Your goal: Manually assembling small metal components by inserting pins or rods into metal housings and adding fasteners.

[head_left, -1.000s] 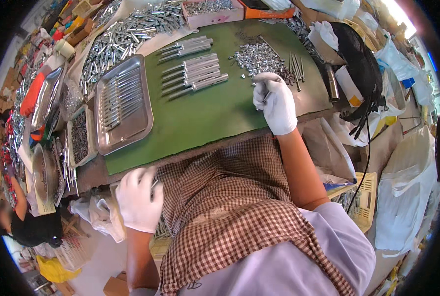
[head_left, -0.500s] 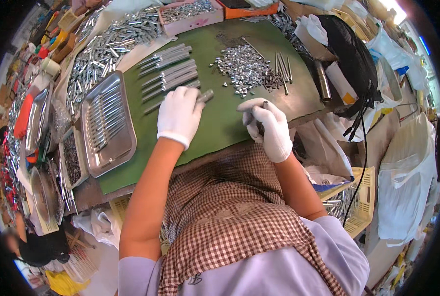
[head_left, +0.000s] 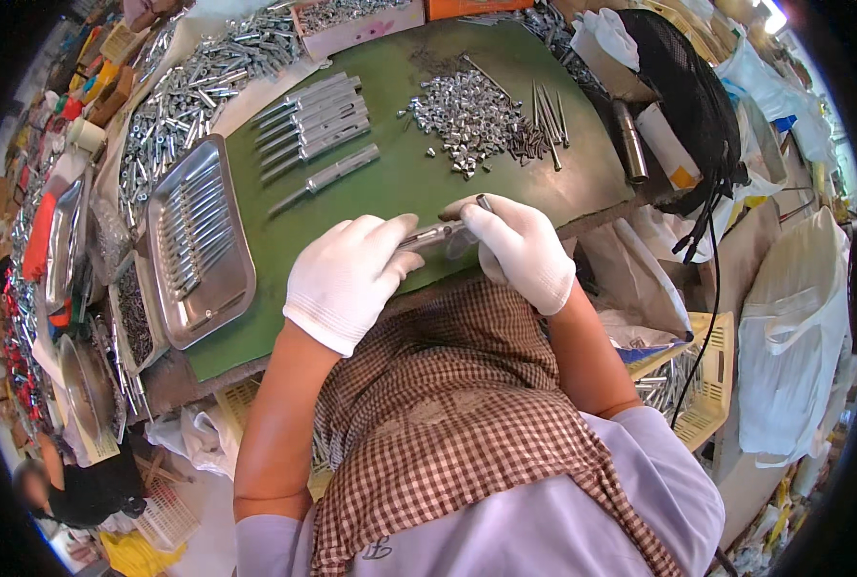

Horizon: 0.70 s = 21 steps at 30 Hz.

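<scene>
Above a checked apron (head_left: 448,423), the gloved left hand (head_left: 347,279) and right hand (head_left: 520,250) were closed together on one metal rod (head_left: 435,234), its long axis running left to right between them, over the green mat's (head_left: 390,192) near edge. Beyond lay a loose rod (head_left: 325,179), a steel tray (head_left: 201,240), and a heap of small metal sleeves (head_left: 467,115).

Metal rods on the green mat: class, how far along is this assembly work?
Done: finished rods lie in a row, more in the steel tray. In hand: left hand and right hand hold one rod together. Left: a pile of small metal sleeves and loose pins.
</scene>
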Each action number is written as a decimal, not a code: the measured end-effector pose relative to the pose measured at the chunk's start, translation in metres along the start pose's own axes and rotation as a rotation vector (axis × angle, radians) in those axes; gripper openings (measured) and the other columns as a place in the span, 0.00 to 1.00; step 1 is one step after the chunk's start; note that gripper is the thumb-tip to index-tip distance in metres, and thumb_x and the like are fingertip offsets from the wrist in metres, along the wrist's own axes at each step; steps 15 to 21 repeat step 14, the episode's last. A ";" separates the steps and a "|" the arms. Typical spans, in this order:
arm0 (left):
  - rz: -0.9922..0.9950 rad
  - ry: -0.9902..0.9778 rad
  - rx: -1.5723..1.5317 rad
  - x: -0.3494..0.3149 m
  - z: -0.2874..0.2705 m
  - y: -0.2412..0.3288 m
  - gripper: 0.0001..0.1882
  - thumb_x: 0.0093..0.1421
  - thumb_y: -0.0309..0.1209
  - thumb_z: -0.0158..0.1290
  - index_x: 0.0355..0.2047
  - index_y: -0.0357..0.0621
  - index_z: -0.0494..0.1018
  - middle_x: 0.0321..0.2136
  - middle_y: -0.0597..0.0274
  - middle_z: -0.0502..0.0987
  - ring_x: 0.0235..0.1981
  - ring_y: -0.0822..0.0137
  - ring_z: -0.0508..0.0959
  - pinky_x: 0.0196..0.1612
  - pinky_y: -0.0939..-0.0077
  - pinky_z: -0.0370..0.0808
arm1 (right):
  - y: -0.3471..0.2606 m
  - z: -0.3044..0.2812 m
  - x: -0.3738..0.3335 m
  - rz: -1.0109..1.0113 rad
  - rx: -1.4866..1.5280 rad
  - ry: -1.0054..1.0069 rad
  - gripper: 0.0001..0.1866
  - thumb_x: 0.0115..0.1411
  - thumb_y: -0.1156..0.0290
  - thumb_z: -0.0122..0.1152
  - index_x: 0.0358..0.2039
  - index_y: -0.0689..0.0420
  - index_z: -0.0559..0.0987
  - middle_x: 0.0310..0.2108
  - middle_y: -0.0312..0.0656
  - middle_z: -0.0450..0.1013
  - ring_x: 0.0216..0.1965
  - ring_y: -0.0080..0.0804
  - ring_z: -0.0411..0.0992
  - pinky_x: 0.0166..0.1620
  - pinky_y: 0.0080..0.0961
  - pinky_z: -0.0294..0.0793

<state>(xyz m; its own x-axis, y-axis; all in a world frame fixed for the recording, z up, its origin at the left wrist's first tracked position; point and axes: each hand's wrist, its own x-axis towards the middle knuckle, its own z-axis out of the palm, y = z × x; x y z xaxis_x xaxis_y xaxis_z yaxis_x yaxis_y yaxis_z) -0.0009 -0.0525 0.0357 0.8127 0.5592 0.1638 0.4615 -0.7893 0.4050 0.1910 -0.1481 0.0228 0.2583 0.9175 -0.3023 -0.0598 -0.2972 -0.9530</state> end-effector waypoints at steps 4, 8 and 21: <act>-0.098 -0.087 -0.054 -0.001 0.003 0.006 0.17 0.57 0.33 0.55 0.48 0.56 0.76 0.29 0.59 0.75 0.31 0.58 0.77 0.34 0.67 0.74 | 0.011 -0.005 0.006 -0.127 -0.342 0.062 0.17 0.64 0.60 0.56 0.34 0.65 0.77 0.21 0.43 0.72 0.22 0.25 0.68 0.31 0.26 0.70; -0.070 -0.031 -0.088 0.001 0.011 0.005 0.17 0.57 0.31 0.54 0.47 0.59 0.76 0.28 0.60 0.75 0.29 0.59 0.77 0.32 0.67 0.74 | 0.010 -0.003 0.007 -0.089 -0.304 0.092 0.17 0.63 0.60 0.56 0.34 0.65 0.76 0.21 0.47 0.71 0.24 0.29 0.69 0.33 0.29 0.71; -0.183 -0.086 -0.084 0.006 0.015 0.011 0.15 0.57 0.33 0.54 0.46 0.57 0.75 0.29 0.61 0.76 0.30 0.57 0.78 0.34 0.66 0.76 | 0.009 -0.006 0.009 -0.236 -0.479 0.172 0.13 0.65 0.65 0.54 0.28 0.60 0.77 0.19 0.31 0.69 0.19 0.16 0.63 0.24 0.17 0.63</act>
